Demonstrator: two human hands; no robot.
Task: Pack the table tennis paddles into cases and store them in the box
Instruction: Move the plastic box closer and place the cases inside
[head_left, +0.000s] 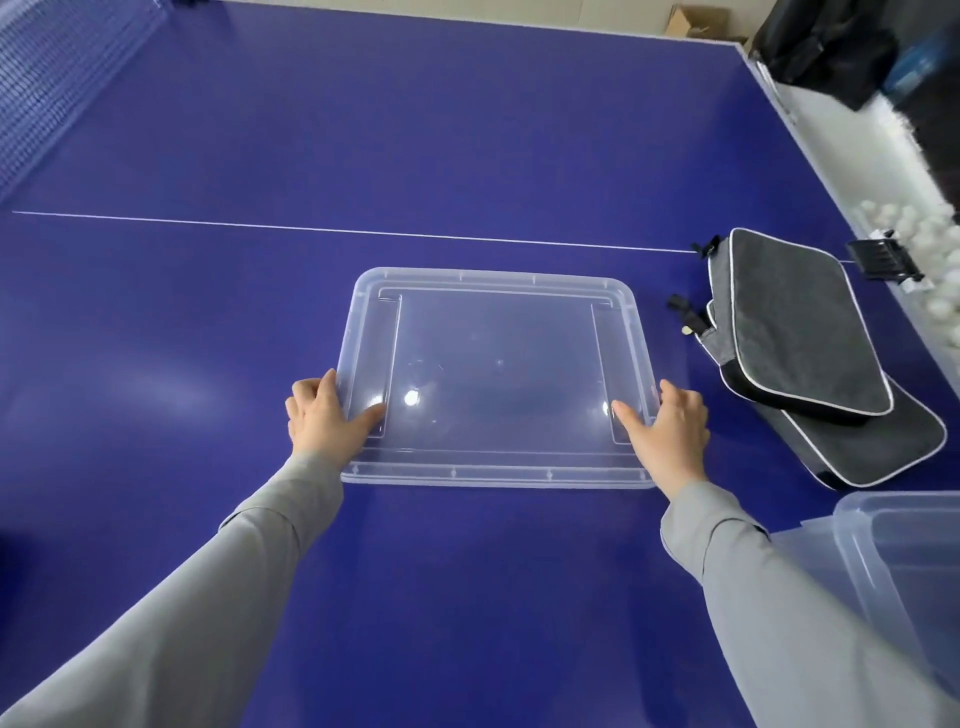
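Paddle cases (802, 325), two of them, dark grey with white piping, lie stacked crookedly on a blue table tennis table (363, 130) at the right, the upper one (805, 317) overlapping the lower one (878, 447). Whether paddles are inside cannot be told. Just below them, at the right edge of the view, sits part of a clear plastic box (904, 561), open at the top.

In the middle of the table lies a clear plastic lid (493, 374), flat on the surface. Both hands grip it by its near corners: the left hand (324, 415) clamps the left edge with its thumb on top, and the right hand (670, 426) clamps the right edge the same way. Grey sleeves (249, 545) cover both arms.

A white line (311, 228) crosses the table behind the lid. The net (47, 88) shows at the far left. Beyond the table's right edge are white balls (919, 228), a black clip (883, 260), and dark bags (826, 47).
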